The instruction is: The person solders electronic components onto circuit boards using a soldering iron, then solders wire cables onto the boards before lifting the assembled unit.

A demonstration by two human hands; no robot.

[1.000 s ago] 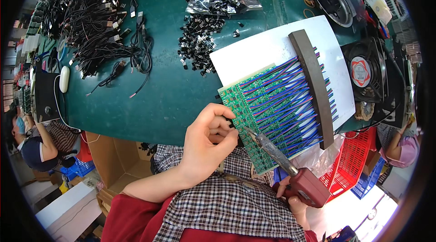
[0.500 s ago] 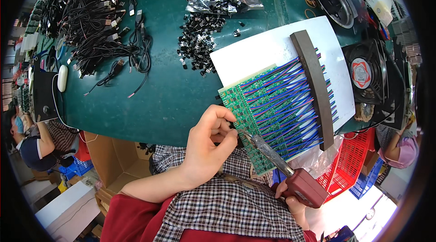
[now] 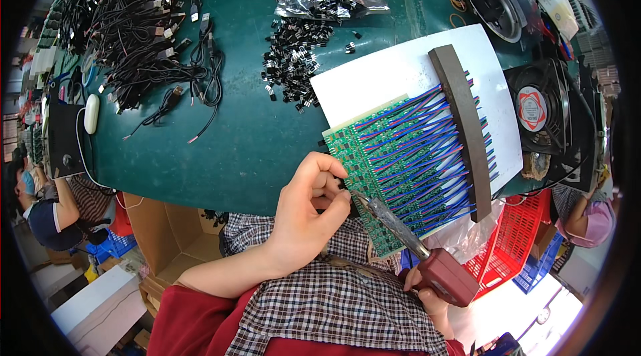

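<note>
Green table [image 3: 167,162] ahead, left hand [image 3: 310,206] pinches a black part [image 3: 342,184] beside circuit boards [image 3: 344,153], right hand [image 3: 435,302] gripping soldering iron [image 3: 450,276].

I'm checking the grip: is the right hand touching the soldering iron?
Touching. The head view shows the right hand holding the soldering iron, fingers against its dark red handle.

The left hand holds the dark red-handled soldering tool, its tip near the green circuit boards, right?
Not the left hand: the head view shows the right hand holding the dark red-handled soldering tool, its tip near the green circuit boards.
</note>
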